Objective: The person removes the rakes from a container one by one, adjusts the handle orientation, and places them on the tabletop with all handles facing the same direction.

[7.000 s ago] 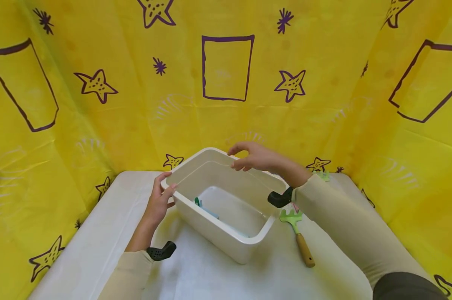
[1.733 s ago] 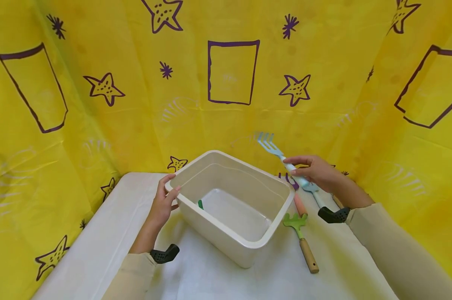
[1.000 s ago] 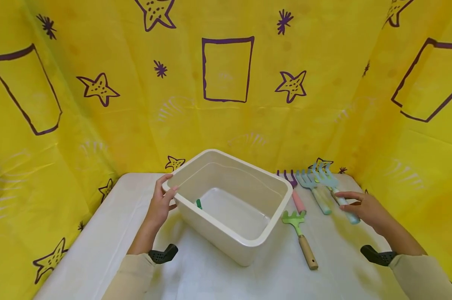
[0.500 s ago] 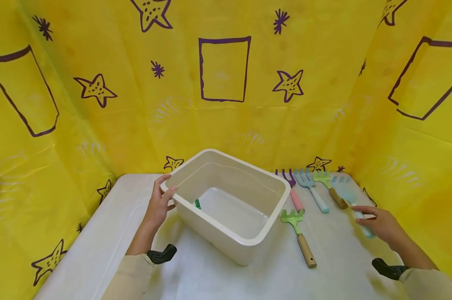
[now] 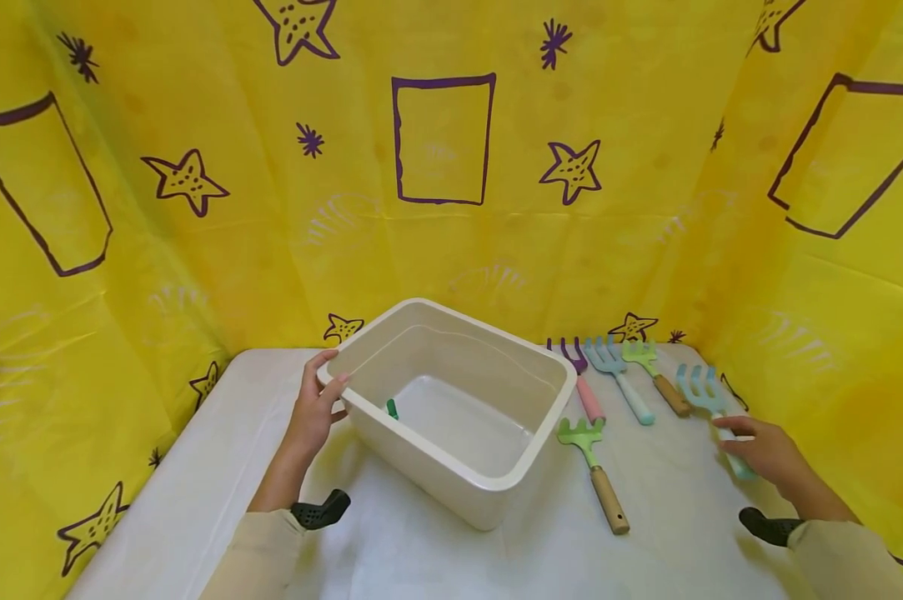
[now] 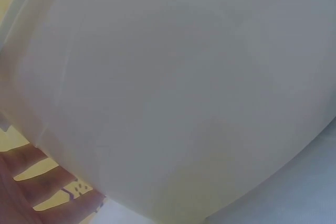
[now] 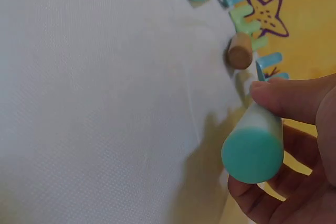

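Observation:
My left hand (image 5: 313, 408) grips the left corner of a cream plastic bin (image 5: 428, 467), thumb over the rim. In the left wrist view the bin's outer wall (image 6: 173, 77) fills most of the picture, with the fingers (image 6: 50, 184) at lower left. A small green piece (image 5: 392, 408) shows inside the bin; the rest of it is hidden by the wall. At the far right my right hand (image 5: 766, 450) pinches the pale handle of a light blue hand rake (image 5: 700, 390), low over the table. The handle's teal end (image 7: 252, 156) faces the right wrist camera.
Left of the held rake lie a green rake (image 5: 664, 385) with a wooden handle, another blue rake (image 5: 624, 383) and a purple rake with a pink handle (image 5: 589, 400). Nearer is a second green rake (image 5: 604, 492). Yellow patterned cloth (image 5: 451, 250) walls the white table (image 5: 406, 558).
Seven seconds ago a blue piece lay in the bin and my right hand was over it. Since then that hand has carried the blue rake right and down beside the others. My left hand stays put.

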